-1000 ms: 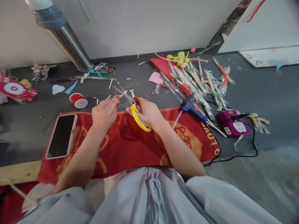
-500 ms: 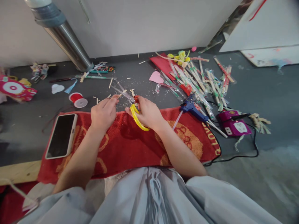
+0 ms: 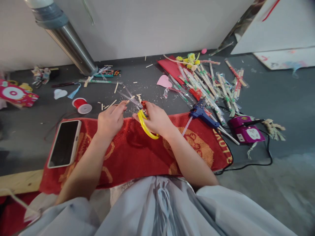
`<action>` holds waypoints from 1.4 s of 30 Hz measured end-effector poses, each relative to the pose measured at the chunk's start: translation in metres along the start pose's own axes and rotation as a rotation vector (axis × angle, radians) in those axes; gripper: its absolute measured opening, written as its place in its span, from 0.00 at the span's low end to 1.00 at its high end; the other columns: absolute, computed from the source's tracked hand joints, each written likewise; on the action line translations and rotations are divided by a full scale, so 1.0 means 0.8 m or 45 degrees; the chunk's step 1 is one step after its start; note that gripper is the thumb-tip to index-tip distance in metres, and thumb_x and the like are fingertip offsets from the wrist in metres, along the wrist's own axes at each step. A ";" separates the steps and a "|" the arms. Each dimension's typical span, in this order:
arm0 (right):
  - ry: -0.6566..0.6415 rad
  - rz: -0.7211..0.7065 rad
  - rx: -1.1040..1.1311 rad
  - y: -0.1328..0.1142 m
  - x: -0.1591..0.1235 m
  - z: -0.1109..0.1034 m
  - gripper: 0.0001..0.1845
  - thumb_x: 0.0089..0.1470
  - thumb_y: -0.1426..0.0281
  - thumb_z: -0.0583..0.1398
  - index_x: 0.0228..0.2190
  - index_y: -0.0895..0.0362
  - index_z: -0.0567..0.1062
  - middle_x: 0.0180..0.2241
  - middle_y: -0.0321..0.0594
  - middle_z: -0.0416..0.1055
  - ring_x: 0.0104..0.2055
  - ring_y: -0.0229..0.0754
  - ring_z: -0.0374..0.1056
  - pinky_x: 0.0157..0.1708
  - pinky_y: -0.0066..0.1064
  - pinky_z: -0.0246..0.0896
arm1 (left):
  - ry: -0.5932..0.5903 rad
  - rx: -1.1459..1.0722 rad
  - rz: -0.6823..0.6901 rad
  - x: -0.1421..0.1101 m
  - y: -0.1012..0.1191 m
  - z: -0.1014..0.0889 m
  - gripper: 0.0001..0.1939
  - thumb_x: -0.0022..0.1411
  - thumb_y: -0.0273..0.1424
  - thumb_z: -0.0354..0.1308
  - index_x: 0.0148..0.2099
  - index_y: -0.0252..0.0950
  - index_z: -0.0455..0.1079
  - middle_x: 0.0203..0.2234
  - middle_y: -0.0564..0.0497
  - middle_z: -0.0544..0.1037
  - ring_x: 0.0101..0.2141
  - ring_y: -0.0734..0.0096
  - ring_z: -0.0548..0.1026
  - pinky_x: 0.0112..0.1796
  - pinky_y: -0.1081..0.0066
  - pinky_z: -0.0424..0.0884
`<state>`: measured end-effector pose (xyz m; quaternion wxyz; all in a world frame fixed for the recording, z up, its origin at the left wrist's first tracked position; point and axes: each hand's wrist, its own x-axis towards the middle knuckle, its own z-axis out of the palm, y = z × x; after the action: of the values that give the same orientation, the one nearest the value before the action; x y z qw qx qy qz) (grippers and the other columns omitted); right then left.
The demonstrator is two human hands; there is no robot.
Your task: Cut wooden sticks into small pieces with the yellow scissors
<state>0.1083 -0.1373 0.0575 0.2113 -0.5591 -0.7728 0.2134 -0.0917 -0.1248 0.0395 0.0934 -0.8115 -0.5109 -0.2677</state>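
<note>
My right hand [image 3: 159, 120] is closed round a pair of scissors with yellow handles [image 3: 145, 126]. Their metal blades stand apart and point away to the upper left. Just left of the blades, my left hand [image 3: 111, 119] has its fingers pinched together. A thin pale stick shows only as a small tip at these fingertips; the rest is hidden. Close to the blades lies a small pale piece [image 3: 133, 97]. Cut bits and crumbs [image 3: 139, 97] are scattered on the dark surface beyond both hands. Under my wrists is a red towel [image 3: 137, 154].
A phone [image 3: 65, 143] lies on the towel at left, below a spool of red thread [image 3: 82, 105]. At right are a blue glue gun [image 3: 203, 114], wrapped chopsticks [image 3: 205, 85] and a purple power socket [image 3: 246, 129] with a black cable. A metal post [image 3: 73, 49] stands behind.
My left hand has shifted slightly right and closer to me. The pale stick no longer reaches from its fingertips to the blades. My right hand and the scissors have barely moved.
</note>
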 end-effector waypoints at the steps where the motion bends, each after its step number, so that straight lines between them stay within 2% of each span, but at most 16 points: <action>1: -0.020 0.021 -0.012 -0.001 0.000 -0.001 0.29 0.61 0.48 0.53 0.44 0.63 0.68 0.43 0.53 0.74 0.44 0.51 0.72 0.44 0.38 0.63 | -0.006 0.001 -0.001 0.000 0.000 0.000 0.20 0.63 0.27 0.45 0.52 0.39 0.73 0.39 0.48 0.82 0.38 0.70 0.80 0.37 0.74 0.74; 8: -0.077 0.146 -0.093 -0.014 -0.002 -0.012 0.28 0.60 0.51 0.55 0.46 0.65 0.71 0.44 0.55 0.75 0.46 0.56 0.73 0.44 0.40 0.64 | -0.007 0.012 -0.009 0.000 0.002 0.001 0.20 0.65 0.28 0.44 0.53 0.39 0.72 0.36 0.48 0.82 0.37 0.69 0.79 0.36 0.73 0.73; 15: -0.036 0.102 -0.072 -0.007 -0.001 -0.001 0.30 0.61 0.50 0.53 0.47 0.65 0.69 0.44 0.55 0.75 0.46 0.55 0.73 0.45 0.41 0.65 | 0.010 -0.038 -0.027 0.001 0.001 0.003 0.19 0.63 0.26 0.44 0.50 0.38 0.73 0.36 0.49 0.82 0.37 0.70 0.80 0.37 0.73 0.74; 20: 0.090 -0.057 0.019 0.004 0.000 0.006 0.33 0.60 0.47 0.52 0.49 0.65 0.66 0.48 0.56 0.72 0.51 0.54 0.69 0.52 0.43 0.62 | 0.034 -0.168 -0.043 0.003 -0.001 0.004 0.17 0.60 0.25 0.44 0.40 0.38 0.75 0.40 0.49 0.82 0.41 0.70 0.80 0.41 0.71 0.76; 25: 0.061 -0.072 0.006 0.004 -0.003 0.000 0.34 0.58 0.46 0.54 0.47 0.66 0.67 0.47 0.58 0.70 0.52 0.54 0.68 0.54 0.43 0.60 | 0.005 -0.232 -0.039 0.004 0.000 0.004 0.14 0.59 0.26 0.46 0.30 0.38 0.73 0.40 0.50 0.82 0.43 0.69 0.80 0.44 0.69 0.77; 29: 0.006 -0.054 -0.009 0.003 -0.003 -0.002 0.33 0.59 0.47 0.54 0.48 0.66 0.66 0.48 0.58 0.70 0.51 0.54 0.69 0.52 0.43 0.61 | 0.013 -0.207 -0.009 0.004 0.000 0.004 0.14 0.60 0.26 0.45 0.32 0.38 0.73 0.41 0.50 0.82 0.43 0.69 0.80 0.43 0.70 0.77; 34: -0.018 -0.013 -0.011 0.003 0.000 -0.002 0.29 0.61 0.49 0.53 0.47 0.63 0.67 0.45 0.55 0.73 0.48 0.52 0.71 0.48 0.41 0.63 | -0.049 -0.186 -0.013 0.004 -0.001 0.004 0.16 0.60 0.24 0.45 0.42 0.39 0.74 0.42 0.50 0.82 0.44 0.68 0.80 0.45 0.68 0.77; 42: -0.072 0.137 -0.089 -0.009 0.001 -0.006 0.24 0.61 0.55 0.54 0.46 0.64 0.71 0.44 0.55 0.76 0.45 0.55 0.73 0.44 0.41 0.65 | -0.073 -0.151 -0.022 0.004 -0.001 0.001 0.16 0.62 0.25 0.45 0.44 0.39 0.73 0.41 0.50 0.82 0.42 0.69 0.80 0.42 0.70 0.76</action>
<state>0.1051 -0.1384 0.0657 0.1581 -0.6005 -0.7543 0.2131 -0.0909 -0.1216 0.0409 0.0283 -0.8184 -0.5038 -0.2750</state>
